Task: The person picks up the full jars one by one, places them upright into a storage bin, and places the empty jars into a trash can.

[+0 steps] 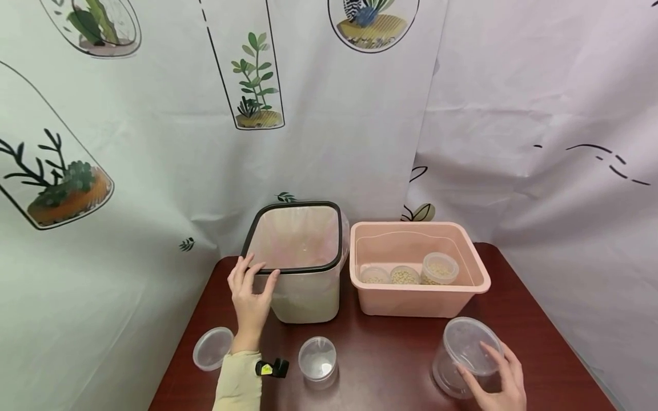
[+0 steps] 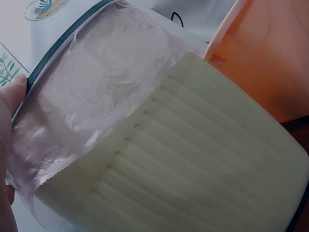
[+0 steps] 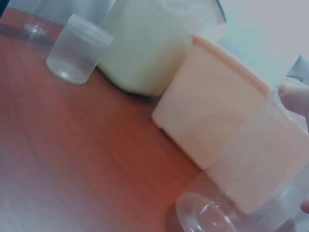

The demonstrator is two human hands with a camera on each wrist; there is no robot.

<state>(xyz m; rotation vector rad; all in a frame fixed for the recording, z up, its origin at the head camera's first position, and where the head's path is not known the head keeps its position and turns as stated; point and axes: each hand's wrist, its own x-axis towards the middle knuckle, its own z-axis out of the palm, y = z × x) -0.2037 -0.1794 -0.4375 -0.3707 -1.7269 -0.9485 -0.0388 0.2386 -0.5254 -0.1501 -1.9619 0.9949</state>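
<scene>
My left hand [image 1: 250, 297] grips the front left corner of a cream trash can [image 1: 308, 299], thumb and fingers at its black rim [image 1: 298, 269]. A thin, pinkish plastic bag [image 2: 96, 82] lines the can and folds over its outside. On the right, my right hand [image 1: 501, 377] holds a large clear plastic jar [image 1: 447, 371] by its top, with a translucent lid [image 1: 470, 337] on it. The thumb and fingers spread across the top edge. Between the hands stands a smaller clear jar [image 1: 317, 365]. I see no contents in either jar.
A pink plastic tub [image 1: 411, 302] stands right of the trash can, holding several small containers [image 1: 404, 275] of pale beans or grains. A round translucent lid [image 1: 213, 349] lies by the left forearm. Printed cloth [image 1: 329, 142] hangs behind and beside the dark red table [image 1: 390, 354].
</scene>
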